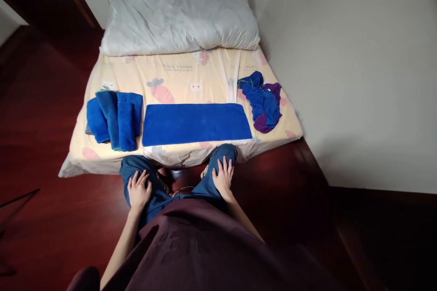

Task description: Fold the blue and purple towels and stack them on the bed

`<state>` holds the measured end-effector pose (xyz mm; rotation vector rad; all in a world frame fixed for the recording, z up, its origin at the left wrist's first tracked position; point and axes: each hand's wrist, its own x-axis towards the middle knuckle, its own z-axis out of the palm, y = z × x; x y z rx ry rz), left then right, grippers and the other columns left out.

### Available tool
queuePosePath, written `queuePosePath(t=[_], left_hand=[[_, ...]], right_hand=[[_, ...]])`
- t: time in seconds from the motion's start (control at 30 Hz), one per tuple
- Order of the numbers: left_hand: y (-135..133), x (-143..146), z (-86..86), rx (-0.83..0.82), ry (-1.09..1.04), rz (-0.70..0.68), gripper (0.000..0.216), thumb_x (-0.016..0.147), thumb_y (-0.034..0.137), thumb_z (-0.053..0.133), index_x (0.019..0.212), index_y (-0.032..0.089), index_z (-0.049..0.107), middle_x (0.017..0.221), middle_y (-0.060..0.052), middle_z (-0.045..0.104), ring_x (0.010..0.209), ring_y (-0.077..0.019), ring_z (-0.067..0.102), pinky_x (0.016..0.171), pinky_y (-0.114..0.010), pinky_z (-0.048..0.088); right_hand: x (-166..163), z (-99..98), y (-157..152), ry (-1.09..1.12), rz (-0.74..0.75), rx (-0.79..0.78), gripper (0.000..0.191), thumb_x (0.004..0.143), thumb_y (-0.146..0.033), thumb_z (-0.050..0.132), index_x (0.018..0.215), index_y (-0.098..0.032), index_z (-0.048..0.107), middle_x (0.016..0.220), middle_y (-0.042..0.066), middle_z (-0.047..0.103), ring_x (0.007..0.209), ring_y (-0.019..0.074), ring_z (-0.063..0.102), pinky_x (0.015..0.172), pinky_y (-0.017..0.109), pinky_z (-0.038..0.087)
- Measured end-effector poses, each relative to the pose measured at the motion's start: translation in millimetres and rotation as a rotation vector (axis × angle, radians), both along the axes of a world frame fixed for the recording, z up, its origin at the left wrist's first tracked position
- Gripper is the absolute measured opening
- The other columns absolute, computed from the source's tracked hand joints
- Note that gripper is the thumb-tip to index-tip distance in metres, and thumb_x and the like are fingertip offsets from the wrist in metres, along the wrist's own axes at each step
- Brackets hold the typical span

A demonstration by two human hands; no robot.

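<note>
My left hand (139, 191) rests on my left thigh with its fingers spread, holding nothing. On the other knee lies my right hand (223, 175), also open and empty. Just beyond my knees a blue towel (197, 122) is laid out flat along the near edge of the bed. To its left sit several folded and rolled blue towels (125, 122), close together. A crumpled heap of blue and purple cloths (264, 104) lies to the right of the flat towel. Neither hand touches any of the cloth on the bed.
The bed (191, 68) has a cream sheet printed with carrots. A bulky white quilt (180, 13) is piled at its far end. A pale wall (358, 68) runs along the right side. Dark red floor (41, 122) surrounds the bed, with a thin dark rod at far left.
</note>
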<state>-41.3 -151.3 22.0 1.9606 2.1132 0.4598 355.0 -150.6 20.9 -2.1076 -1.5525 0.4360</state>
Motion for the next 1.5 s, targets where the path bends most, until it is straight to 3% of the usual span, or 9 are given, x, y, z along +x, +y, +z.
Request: queuePosePath(t=[0.13, 0.27, 0.37, 0.5, 0.8, 0.9, 1.07, 1.33, 1.5], left_hand=[[-5, 3, 0.6, 0.011, -0.018, 0.013, 0.045, 0.093, 0.034, 0.049, 0.129, 0.022, 0.074, 0.148, -0.01, 0.066, 0.157, -0.034, 0.038, 0.131, -0.059, 0.024], [-6, 1, 3.1, -0.024, -0.01, -0.02, 0.045, 0.095, 0.035, 0.046, 0.126, 0.02, 0.075, 0.148, -0.01, 0.066, 0.158, -0.0341, 0.036, 0.132, -0.057, 0.022], [-7, -1, 4.7, -0.041, 0.017, -0.028, 0.046, 0.096, 0.035, 0.044, 0.127, 0.02, 0.075, 0.148, -0.009, 0.066, 0.158, -0.0344, 0.036, 0.132, -0.058, 0.023], [-5, -2, 3.7, -0.033, 0.043, -0.039, 0.045, 0.096, 0.034, 0.045, 0.125, 0.019, 0.076, 0.146, -0.01, 0.068, 0.156, -0.0359, 0.039, 0.131, -0.058, 0.025], [-3, 3, 1.9, -0.018, 0.037, -0.004, 0.042, 0.094, 0.036, 0.046, 0.119, 0.023, 0.078, 0.143, -0.008, 0.07, 0.154, -0.0363, 0.041, 0.13, -0.06, 0.026], [11, 3, 6.5, -0.021, 0.004, 0.018, 0.039, 0.093, 0.036, 0.046, 0.109, 0.025, 0.08, 0.134, -0.007, 0.075, 0.147, -0.0378, 0.049, 0.125, -0.06, 0.035], [99, 19, 33.9, -0.059, -0.1, -0.153, 0.046, 0.093, 0.037, 0.041, 0.111, 0.02, 0.079, 0.119, -0.012, 0.078, 0.116, -0.0332, 0.069, 0.108, -0.047, 0.054], [339, 140, 95.2, -0.126, -0.004, -0.592, 0.044, 0.094, 0.021, 0.042, 0.12, 0.015, 0.077, 0.122, -0.013, 0.077, 0.118, -0.0268, 0.069, 0.11, -0.039, 0.052], [445, 223, 84.3, -0.242, 0.063, -0.593, 0.044, 0.092, 0.014, 0.048, 0.125, 0.014, 0.075, 0.124, -0.013, 0.076, 0.123, -0.0244, 0.067, 0.112, -0.034, 0.05]], right_hand=[[-6, 5.2, 6, 0.126, 0.093, 0.057, 0.054, 0.097, -0.027, 0.054, 0.15, -0.02, 0.061, 0.17, 0.01, 0.041, 0.163, 0.0341, 0.028, 0.134, 0.062, 0.02], [-26, 3.5, 32, 0.42, 0.23, 0.08, 0.057, 0.095, -0.031, 0.059, 0.151, -0.021, 0.06, 0.159, 0.01, 0.057, 0.147, 0.0285, 0.052, 0.129, 0.047, 0.038], [-46, -9.3, 59, 0.721, 0.118, 0.092, 0.06, 0.092, -0.036, 0.062, 0.15, -0.018, 0.061, 0.147, 0.013, 0.067, 0.132, 0.0276, 0.065, 0.113, 0.042, 0.054], [-63, -26.1, 89, 0.956, -0.003, 0.102, 0.065, 0.087, -0.041, 0.064, 0.147, -0.014, 0.062, 0.15, 0.016, 0.064, 0.125, 0.0262, 0.069, 0.1, 0.036, 0.06], [-78, -32.7, 123, 1.095, -0.162, 0.029, 0.066, 0.084, -0.035, 0.063, 0.148, -0.018, 0.061, 0.155, 0.013, 0.061, 0.119, 0.0229, 0.072, 0.086, 0.03, 0.063], [-86, -36.3, 132, 1.091, -0.245, 0.053, 0.062, 0.087, -0.039, 0.062, 0.145, -0.017, 0.064, 0.149, 0.014, 0.066, 0.116, 0.0232, 0.073, 0.082, 0.03, 0.064], [-100, -36.5, 153, 1.087, -0.512, 0.112, 0.052, 0.086, -0.048, 0.067, 0.119, -0.009, 0.075, 0.116, 0.017, 0.08, 0.091, 0.0224, 0.077, 0.076, 0.031, 0.065], [-100, -35.0, 166, 0.908, -0.553, 0.173, 0.039, 0.084, -0.057, 0.068, 0.076, -0.02, 0.066, 0.083, 0.014, 0.08, 0.073, 0.0236, 0.075, 0.075, 0.035, 0.064], [-102, -48.6, 166, 0.987, -0.593, 0.2, 0.041, 0.077, -0.062, 0.072, 0.074, -0.023, 0.062, 0.07, 0.009, 0.076, 0.066, 0.0254, 0.074, 0.066, 0.037, 0.064]])
